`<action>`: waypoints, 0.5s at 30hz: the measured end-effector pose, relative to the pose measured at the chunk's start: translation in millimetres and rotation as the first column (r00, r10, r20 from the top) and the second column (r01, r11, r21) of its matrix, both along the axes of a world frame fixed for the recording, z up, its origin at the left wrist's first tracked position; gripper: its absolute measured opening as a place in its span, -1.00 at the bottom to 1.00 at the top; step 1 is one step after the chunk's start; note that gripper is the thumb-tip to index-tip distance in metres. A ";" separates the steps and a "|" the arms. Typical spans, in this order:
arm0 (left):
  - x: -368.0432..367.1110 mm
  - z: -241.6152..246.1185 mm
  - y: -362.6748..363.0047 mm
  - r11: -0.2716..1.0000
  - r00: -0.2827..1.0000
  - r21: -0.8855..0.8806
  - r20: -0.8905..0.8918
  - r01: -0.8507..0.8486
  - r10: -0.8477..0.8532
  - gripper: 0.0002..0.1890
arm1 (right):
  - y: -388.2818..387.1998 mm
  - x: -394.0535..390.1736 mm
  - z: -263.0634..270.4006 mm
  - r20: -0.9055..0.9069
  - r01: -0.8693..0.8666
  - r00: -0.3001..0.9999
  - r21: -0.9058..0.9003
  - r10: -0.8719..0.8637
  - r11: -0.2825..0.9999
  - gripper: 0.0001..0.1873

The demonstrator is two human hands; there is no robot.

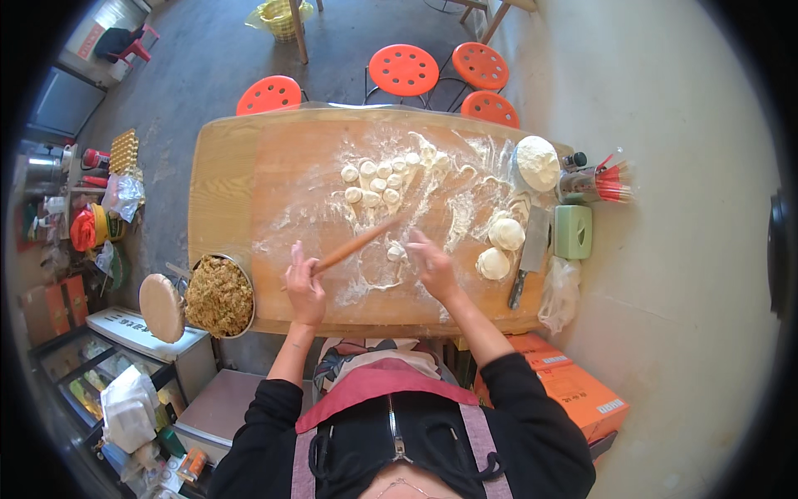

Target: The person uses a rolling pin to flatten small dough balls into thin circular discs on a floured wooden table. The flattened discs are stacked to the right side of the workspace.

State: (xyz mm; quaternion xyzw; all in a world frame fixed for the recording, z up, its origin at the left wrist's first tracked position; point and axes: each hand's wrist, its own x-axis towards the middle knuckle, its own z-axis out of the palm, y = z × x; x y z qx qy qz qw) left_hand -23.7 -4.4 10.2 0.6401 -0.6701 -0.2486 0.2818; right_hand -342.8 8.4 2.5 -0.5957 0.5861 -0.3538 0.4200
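Note:
My left hand (305,284) grips a wooden rolling pin (355,247), which slants up and to the right above the floured wooden board (299,206). My right hand (436,268) is held over the board with its fingers apart, and I see nothing in it. Just left of those fingertips lies a small floured lump of dough (396,252). Beyond the pin, several small flattened dough pieces (378,184) sit in loose rows. Two larger dough rounds (506,234) rest to the right of my right hand, beside a cleaver (533,240) with a dark handle.
A bowl of chopped filling (219,296) stands at the near left corner, next to a round pale slab (162,309). Along the right edge are a bowl of flour (537,163), a chopstick holder (580,185), a green tissue box (572,231) and a plastic bag (559,293). Red stools (403,70) stand beyond.

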 end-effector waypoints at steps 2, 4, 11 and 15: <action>-12.8 -3.0 -2.1 0.968 0.965 -0.122 0.169 0.220 -0.199 -0.73 | 11.9 0.7 17.4 -0.297 0.153 0.935 -0.152 -0.193 0.977 -0.59; -50.3 -24.4 -27.0 0.870 0.881 -0.172 0.206 0.461 -0.426 -0.66 | 10.3 13.5 9.5 -0.558 0.183 0.788 -0.189 -0.259 0.965 -0.51; -84.0 -52.6 -39.9 0.861 0.834 -0.003 0.249 0.509 -0.492 0.01 | 23.9 4.4 -59.5 -0.721 0.013 0.676 -0.195 -0.152 0.981 -0.38; -101.1 -61.3 -63.0 0.965 0.917 -0.026 0.319 0.262 -0.240 0.05 | -62.4 17.8 -22.5 -0.705 0.187 0.644 -0.230 -0.296 0.955 -0.37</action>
